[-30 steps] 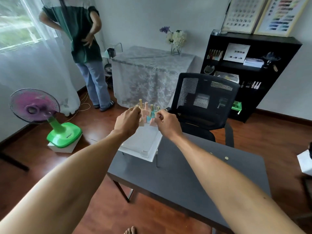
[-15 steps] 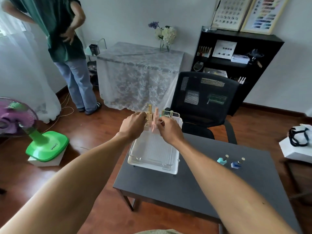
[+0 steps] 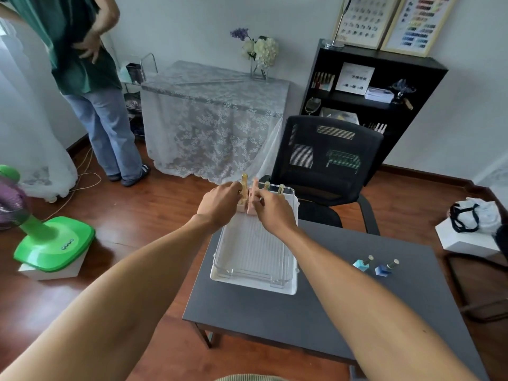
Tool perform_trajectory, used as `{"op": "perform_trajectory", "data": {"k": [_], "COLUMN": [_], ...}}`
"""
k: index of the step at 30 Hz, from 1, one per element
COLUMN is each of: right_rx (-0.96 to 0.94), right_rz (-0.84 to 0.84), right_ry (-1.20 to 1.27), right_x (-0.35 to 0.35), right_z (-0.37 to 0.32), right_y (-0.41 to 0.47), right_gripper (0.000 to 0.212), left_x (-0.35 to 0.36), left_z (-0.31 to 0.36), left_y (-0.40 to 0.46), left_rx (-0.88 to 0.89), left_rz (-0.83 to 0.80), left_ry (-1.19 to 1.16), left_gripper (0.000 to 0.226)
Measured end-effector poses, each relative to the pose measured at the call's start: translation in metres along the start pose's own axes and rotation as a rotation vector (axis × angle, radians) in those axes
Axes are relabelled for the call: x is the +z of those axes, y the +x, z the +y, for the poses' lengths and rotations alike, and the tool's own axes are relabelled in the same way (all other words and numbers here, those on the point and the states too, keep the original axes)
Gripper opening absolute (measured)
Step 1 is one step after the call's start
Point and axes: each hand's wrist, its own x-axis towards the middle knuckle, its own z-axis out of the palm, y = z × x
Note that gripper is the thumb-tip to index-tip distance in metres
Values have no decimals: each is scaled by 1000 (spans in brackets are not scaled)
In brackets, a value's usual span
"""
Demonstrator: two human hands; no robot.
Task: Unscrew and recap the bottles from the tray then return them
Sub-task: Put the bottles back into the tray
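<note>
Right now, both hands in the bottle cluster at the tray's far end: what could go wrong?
1. The left hand and right hand crowd the upright bottles; pulling one out could topple its neighbours.
2. The tray sits at the table's left edge, so a nudge might slide it off.
3. The two blue bottles stand loose near the right forearm; drawing back could clip them.

Matt dark grey table top (image 3: 324, 312). Clear glossy plastic tray (image 3: 254, 259) with ribbed floor, over a white base. Glossy blue bottles (image 3: 375, 266) with shiny gold metallic caps. Polished reddish wood floor (image 3: 154, 215). White lace cloth (image 3: 209, 125), patterned and sheer. Black mesh chair back (image 3: 327, 155). Glossy green plastic fan base (image 3: 53, 247).
</note>
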Motion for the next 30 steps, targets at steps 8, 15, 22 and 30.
{"op": "perform_trajectory", "data": {"k": [8,15,22,30], "right_rx": [13,40,76,144], "right_rz": [-21,-47,-24,64], "right_ry": [-14,-75,-94,37], "right_x": [5,14,18,11], "right_z": [-2,-6,-9,-14], "right_y": [15,23,24,18], "right_gripper": [19,29,33,32], "left_x": [5,9,11,5], "left_z": [-2,-2,-1,3], "left_y": [15,21,22,21], "left_rx": [-2,9,-22,-69], "left_rz": [-5,-5,12,34], "left_ry": [-22,-32,-53,-82], "left_gripper": [15,15,19,29]}}
